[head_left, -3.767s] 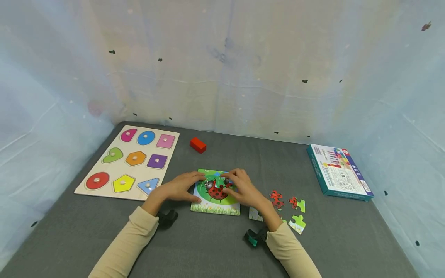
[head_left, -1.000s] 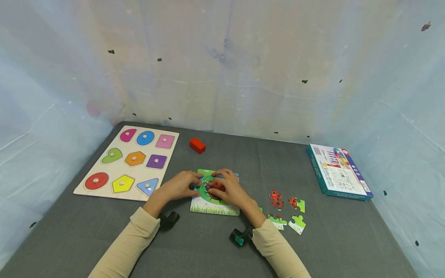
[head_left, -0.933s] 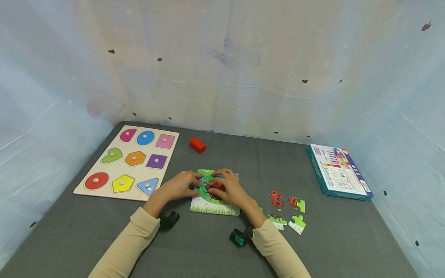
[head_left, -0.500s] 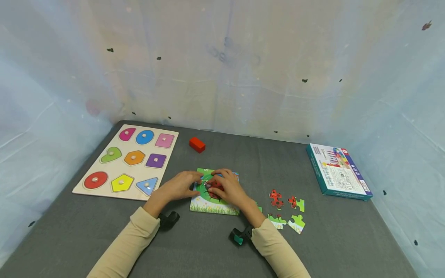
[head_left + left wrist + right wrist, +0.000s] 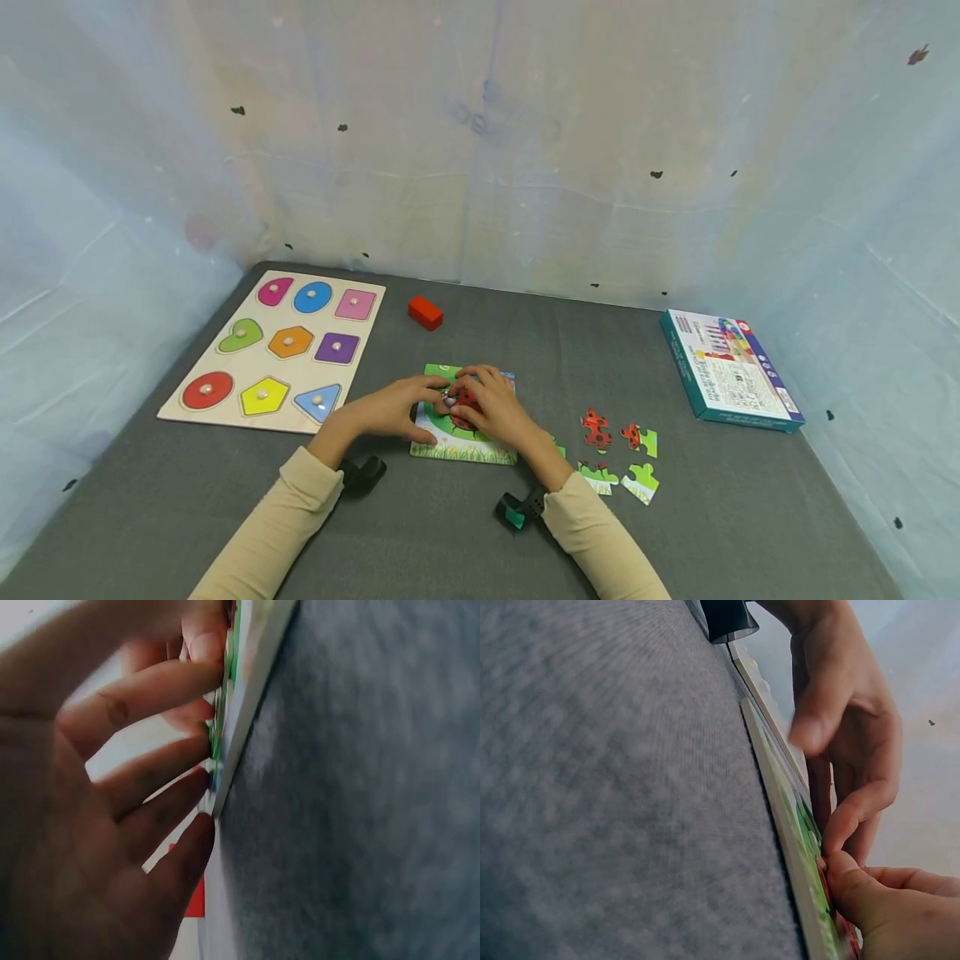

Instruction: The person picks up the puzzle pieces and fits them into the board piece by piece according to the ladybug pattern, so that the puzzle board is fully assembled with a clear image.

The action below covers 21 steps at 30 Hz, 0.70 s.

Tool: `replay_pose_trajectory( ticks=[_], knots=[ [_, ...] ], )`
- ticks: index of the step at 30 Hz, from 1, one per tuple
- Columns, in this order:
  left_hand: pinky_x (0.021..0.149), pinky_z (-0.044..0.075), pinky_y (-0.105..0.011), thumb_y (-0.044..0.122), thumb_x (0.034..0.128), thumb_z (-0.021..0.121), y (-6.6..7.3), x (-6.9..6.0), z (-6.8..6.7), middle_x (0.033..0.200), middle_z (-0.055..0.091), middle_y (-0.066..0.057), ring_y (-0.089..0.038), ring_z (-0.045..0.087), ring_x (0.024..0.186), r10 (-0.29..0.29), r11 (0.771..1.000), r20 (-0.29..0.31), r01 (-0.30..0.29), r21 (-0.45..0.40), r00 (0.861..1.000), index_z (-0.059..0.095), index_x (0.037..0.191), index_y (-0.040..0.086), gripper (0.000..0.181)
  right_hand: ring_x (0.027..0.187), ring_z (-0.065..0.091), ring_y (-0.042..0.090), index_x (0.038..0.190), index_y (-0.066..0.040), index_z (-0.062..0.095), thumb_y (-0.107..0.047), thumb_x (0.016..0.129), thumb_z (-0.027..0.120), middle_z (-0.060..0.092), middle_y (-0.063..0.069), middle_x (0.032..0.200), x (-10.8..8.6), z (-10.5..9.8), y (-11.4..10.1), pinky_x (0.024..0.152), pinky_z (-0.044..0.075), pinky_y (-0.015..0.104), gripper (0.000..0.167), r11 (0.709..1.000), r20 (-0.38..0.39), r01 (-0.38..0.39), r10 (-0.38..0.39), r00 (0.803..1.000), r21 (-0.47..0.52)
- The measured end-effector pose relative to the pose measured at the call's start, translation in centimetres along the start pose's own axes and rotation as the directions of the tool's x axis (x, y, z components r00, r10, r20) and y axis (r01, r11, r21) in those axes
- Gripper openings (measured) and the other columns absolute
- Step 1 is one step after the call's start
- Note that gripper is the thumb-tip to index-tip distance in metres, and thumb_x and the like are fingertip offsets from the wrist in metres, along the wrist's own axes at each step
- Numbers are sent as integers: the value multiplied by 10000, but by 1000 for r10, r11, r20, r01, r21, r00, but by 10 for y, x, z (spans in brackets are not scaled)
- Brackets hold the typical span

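In the head view a ladybug puzzle board (image 5: 465, 454) lies flat in the middle of the table. My right hand (image 5: 491, 407) is over its centre, fingers bent and thumb low, pinching a ladybug puzzle piece against the picture; the fingers mostly hide the piece. My left hand (image 5: 393, 408) spans the board's left side, thumb near the lower left and loosely bent fingers reaching to the right fingertips. In the right wrist view the right thumb (image 5: 855, 889) meets the left index finger at the board's surface. Loose puzzle pieces (image 5: 597, 429) lie right of my right wrist.
A wooden shape board (image 5: 306, 343) with knobbed coloured pieces lies at the left. Behind the puzzle sits a red block (image 5: 426, 313). A flat teal-edged box (image 5: 731, 371) lies at the right. Pale sheeting (image 5: 480, 208) stands along the table's back and sides.
Since the oldest frame, my right hand has moved left over the board's centre. In the last half second, my left fingers have reached right to meet the right fingertips.
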State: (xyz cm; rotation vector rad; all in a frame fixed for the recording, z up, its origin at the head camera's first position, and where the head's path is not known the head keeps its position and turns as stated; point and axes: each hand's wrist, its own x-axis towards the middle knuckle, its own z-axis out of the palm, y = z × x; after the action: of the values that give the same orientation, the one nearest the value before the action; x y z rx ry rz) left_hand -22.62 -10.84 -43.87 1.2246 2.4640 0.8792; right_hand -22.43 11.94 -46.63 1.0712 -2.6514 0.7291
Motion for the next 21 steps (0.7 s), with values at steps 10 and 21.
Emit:
replay_pose_trajectory(
  ticks=[10, 21],
  knots=[
    [1045, 302, -483, 352, 663, 841, 0, -3, 0, 1475, 258, -114, -294, 251, 1347, -17, 998, 67, 21, -60, 998, 560, 1148, 148, 596, 1225, 429, 303, 1115, -177, 607, -300, 914, 598, 473, 128, 1309, -1, -3, -3, 977, 391, 461, 236, 999, 48, 1, 2, 999, -53],
    [1024, 328, -486, 365, 668, 837, 1, -2, 1, 1466, 283, -135, -305, 277, 1336, -22, 999, 61, 25, -41, 998, 568, 1049, 155, 511, 1323, 344, 308, 1360, -68, 451, -209, 920, 603, 329, 177, 1454, -18, -37, -2, 996, 375, 483, 486, 994, 127, -17, 3, 992, 108]
  ],
)
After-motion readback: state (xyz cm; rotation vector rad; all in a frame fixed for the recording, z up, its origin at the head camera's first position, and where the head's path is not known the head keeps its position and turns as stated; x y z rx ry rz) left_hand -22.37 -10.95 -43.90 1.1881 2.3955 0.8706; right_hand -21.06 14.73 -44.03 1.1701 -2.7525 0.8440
